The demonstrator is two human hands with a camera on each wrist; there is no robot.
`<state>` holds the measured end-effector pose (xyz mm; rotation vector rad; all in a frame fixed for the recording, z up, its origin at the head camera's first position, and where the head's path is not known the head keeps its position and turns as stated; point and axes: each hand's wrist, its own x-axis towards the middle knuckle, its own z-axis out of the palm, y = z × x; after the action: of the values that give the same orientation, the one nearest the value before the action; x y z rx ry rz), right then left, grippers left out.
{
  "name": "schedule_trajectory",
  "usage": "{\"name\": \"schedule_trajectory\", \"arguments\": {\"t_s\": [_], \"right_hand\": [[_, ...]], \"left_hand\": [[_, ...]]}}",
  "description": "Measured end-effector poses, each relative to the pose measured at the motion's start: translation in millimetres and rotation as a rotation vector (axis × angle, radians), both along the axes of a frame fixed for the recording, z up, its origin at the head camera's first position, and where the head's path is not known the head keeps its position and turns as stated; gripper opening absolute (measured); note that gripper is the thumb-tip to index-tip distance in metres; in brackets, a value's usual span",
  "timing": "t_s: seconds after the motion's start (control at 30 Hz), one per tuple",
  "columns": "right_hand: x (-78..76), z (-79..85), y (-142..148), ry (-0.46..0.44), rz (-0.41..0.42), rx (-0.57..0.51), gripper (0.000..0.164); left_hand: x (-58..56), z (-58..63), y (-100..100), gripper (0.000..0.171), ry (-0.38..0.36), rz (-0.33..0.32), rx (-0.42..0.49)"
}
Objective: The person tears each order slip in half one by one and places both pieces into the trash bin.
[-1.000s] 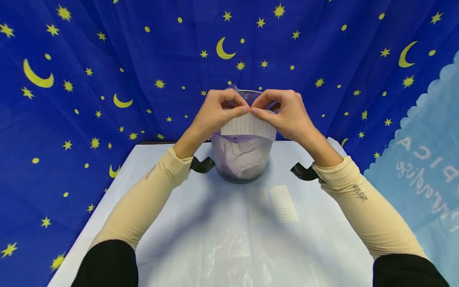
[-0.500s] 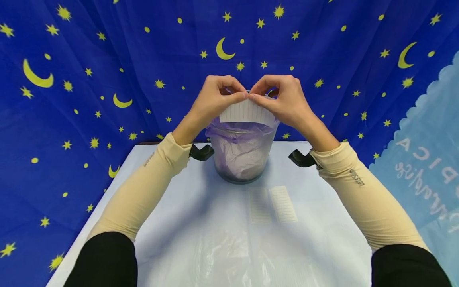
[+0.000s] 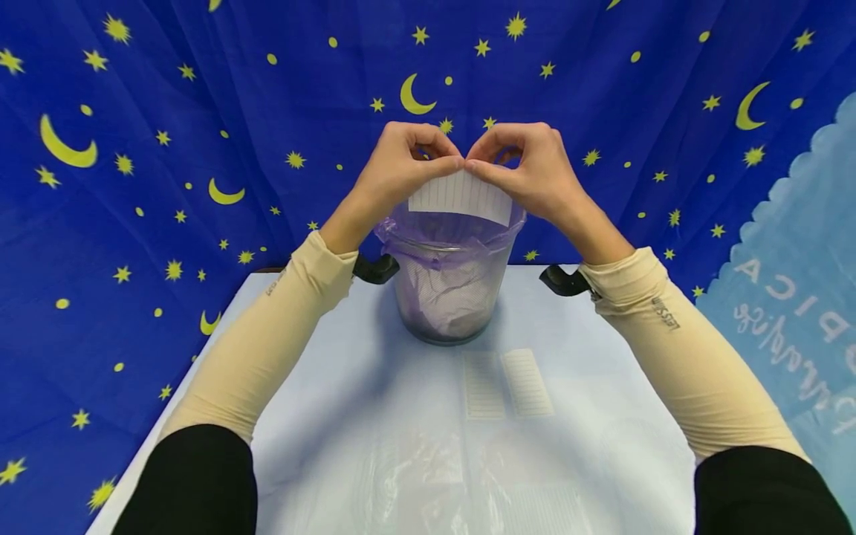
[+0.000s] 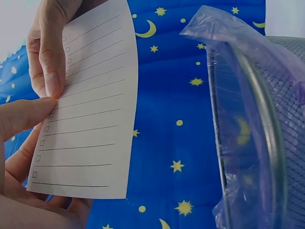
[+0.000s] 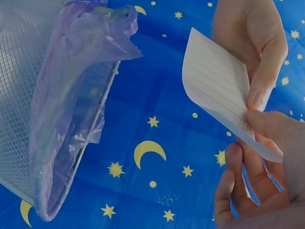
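Blue cloth (image 3: pixel 267 96) fills the head view's top, a white table (image 3: pixel 321 461) its bottom, a bin (image 3: pixel 491 286) the centre, and at upper centre the left hand (image 3: pixel 404 167) and right hand (image 3: pixel 531 171), thumbs closed against fingertips, pinch a lined sheet (image 3: pixel 460 199) apart from the bin, two slips (image 3: pixel 528 383) lying at lower centre.

Left hand (image 3: pixel 403 160) and right hand (image 3: pixel 535 167) have raised the lined paper (image 3: pixel 460 197), uncovering more of the bin (image 3: pixel 487 279).

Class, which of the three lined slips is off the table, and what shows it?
The held slip, pinched by the left hand and the right hand together. The fainter slip and the whiter slip beside it both lie on the table.
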<state>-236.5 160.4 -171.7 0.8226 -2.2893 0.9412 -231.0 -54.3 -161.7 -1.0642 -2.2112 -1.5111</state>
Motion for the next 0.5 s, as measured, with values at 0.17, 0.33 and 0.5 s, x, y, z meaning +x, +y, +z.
{"name": "schedule_trajectory", "arguments": {"t_s": [0.17,0.33,0.5], "right_hand": [[-1.0,4.3,1.3,0.01,-0.032,0.018,0.02],[-3.6,7.6,0.5,0.013,-0.044,0.038,0.021],[-7.1,9.3,0.2,-0.003,-0.053,0.029,0.021]], "left_hand": [[-2.1,3.3,1.5,0.012,0.002,-0.005,-0.002],[-4.2,4.0,1.2,0.013,-0.009,-0.002,0.005],[-6.5,5.8,1.5,0.013,-0.017,0.005,0.01]]}}
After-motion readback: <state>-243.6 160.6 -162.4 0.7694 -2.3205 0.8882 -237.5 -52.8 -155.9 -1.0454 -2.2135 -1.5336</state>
